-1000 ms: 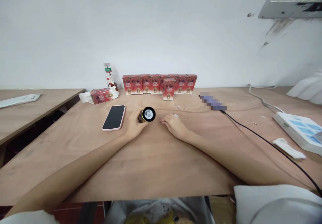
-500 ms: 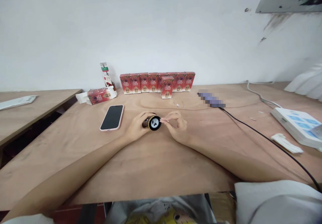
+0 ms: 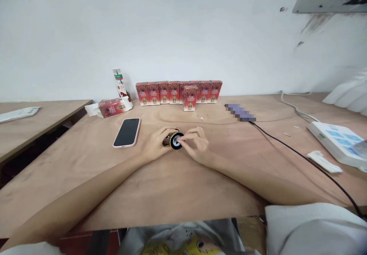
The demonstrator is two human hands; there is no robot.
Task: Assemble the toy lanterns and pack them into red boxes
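My left hand is wrapped round a small lantern-like ornament, dark with a gold rim. It lies tipped so its round black base, with a pale disc in the middle, faces me. My right hand has thumb and forefinger pinched together at that disc, touching it. Whatever is between those fingertips is too small to make out. Both hands rest low over the wooden table. Left of my left hand lies a phone in a pink case, screen up.
Several red printed boxes stand in a row by the wall, one box in front. An opened box lies left, near a small bottle. Rightward are a pixelated purple object with a black cable, and a white device.
My right hand has lifted off the table and brought its pinched fingertips to the ornament's base. The left hand has shifted the ornament slightly right and nearer to me.
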